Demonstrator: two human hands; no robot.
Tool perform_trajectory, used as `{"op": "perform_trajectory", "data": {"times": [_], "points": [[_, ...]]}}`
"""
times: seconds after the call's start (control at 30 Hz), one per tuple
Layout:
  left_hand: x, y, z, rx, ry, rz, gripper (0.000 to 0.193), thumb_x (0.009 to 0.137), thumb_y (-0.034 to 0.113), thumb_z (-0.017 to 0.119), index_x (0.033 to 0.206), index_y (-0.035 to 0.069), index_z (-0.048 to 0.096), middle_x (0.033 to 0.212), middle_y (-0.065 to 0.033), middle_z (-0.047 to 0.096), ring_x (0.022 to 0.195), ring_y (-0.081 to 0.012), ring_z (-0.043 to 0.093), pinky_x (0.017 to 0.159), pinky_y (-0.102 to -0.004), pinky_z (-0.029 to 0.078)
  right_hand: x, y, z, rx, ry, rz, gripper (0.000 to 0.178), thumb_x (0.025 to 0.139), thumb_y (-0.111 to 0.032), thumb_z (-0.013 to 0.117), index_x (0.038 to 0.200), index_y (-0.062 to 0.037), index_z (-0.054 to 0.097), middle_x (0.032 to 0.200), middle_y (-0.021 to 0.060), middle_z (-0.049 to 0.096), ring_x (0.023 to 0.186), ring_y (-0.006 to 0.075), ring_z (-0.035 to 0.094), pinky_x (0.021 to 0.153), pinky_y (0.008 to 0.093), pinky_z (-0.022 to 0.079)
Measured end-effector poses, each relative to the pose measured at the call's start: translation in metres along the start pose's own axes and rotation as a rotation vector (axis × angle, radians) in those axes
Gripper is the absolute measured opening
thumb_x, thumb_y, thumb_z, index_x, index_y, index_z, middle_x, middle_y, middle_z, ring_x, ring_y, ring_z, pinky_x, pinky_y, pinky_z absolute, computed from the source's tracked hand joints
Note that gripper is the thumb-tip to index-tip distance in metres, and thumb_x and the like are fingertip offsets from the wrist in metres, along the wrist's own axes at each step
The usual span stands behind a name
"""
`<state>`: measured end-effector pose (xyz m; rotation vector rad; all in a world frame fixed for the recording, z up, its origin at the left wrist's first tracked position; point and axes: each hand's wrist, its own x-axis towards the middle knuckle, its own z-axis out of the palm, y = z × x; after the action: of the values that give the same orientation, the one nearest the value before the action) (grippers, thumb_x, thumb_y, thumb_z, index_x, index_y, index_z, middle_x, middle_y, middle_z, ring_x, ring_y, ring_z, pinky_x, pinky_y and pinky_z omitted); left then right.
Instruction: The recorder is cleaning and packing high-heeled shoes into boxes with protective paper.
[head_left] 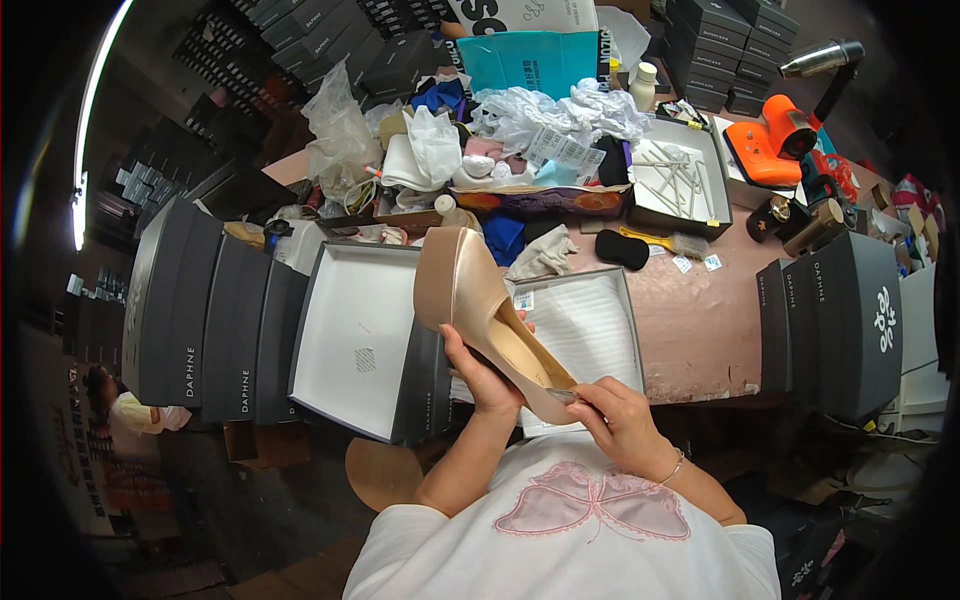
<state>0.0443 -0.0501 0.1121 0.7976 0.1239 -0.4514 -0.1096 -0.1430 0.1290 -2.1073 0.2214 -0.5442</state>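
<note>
A beige satin high-heeled shoe (470, 300) is held up over the table's near edge, toe pointing away from me. My left hand (484, 372) grips it from below around the middle. My right hand (620, 420) pinches the heel end, fingers closed on the thin heel tip. Just behind the shoe lies an open grey shoebox (590, 330) lined with white paper. Left of it, the box lid (360, 335) lies upside down showing its white inside.
Stacks of dark grey shoeboxes stand at the left (215, 320) and right (835, 320). A cluttered pile of plastic bags and cloth (500, 140), a tray with white sticks (680, 175), an orange tool (770, 145) and a black brush (622, 248) sit further back on the brown table (700, 320).
</note>
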Motion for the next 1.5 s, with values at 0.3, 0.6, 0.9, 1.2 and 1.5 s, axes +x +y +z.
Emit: {"op": "perform_trajectory", "data": {"times": [0.3,0.6,0.9,1.2,1.5], "points": [[0.005,0.005,0.002,-0.085,-0.042,-0.045,0.081,0.086,0.072,0.033,0.124,0.002,0.048,0.106,-0.0154,0.059,0.085,-0.0262,0.060,0.073,-0.0404,0.053,0.001,0.004,-0.025,0.180,0.011,0.173,0.026,0.080,-0.009,0.073,0.102,0.0014,0.064,0.073,0.0059,0.055,0.059,0.0114,0.051,0.054,0.0244,0.042],[0.007,0.004,0.001,-0.341,-0.351,-0.326,0.092,0.084,0.077,0.030,0.124,-0.005,0.046,0.102,-0.0172,0.058,0.085,-0.0280,0.060,0.071,-0.0401,0.055,-0.014,-0.006,-0.026,0.196,-0.047,0.162,0.029,0.077,-0.008,0.075,0.103,0.0005,0.065,0.074,0.0052,0.056,0.057,0.0103,0.053,0.052,0.0235,0.044],[0.010,-0.003,-0.003,-0.391,-0.333,-0.342,0.091,0.084,0.076,0.033,0.124,-0.005,0.046,0.104,-0.0183,0.058,0.086,-0.0286,0.059,0.071,-0.0419,0.056,-0.019,-0.008,-0.033,0.090,-0.139,0.044,0.030,0.076,-0.011,0.076,0.102,0.0007,0.065,0.074,0.0072,0.057,0.059,0.0135,0.060,0.053,0.0245,0.050],[0.029,-0.020,-0.030,-0.723,-0.416,-0.585,0.086,0.082,0.060,0.057,0.140,0.001,0.033,0.112,-0.0199,0.049,0.090,-0.0282,0.054,0.082,-0.0395,0.048,-0.037,0.065,-0.023,0.115,0.138,0.365,0.030,0.082,-0.008,0.070,0.109,0.0025,0.062,0.075,0.0030,0.057,0.061,0.0086,0.049,0.056,0.0234,0.041],[0.014,-0.022,-0.018,-0.511,-0.293,-0.586,0.090,0.083,0.075,0.038,0.121,-0.006,0.047,0.105,-0.0197,0.055,0.087,-0.0287,0.058,0.076,-0.0404,0.055,-0.082,0.301,-0.011,-0.390,0.356,0.599,0.043,0.091,-0.018,0.061,0.127,0.0041,0.050,0.113,0.0212,0.056,0.108,0.0242,0.054,0.089,0.0333,0.046]]}}
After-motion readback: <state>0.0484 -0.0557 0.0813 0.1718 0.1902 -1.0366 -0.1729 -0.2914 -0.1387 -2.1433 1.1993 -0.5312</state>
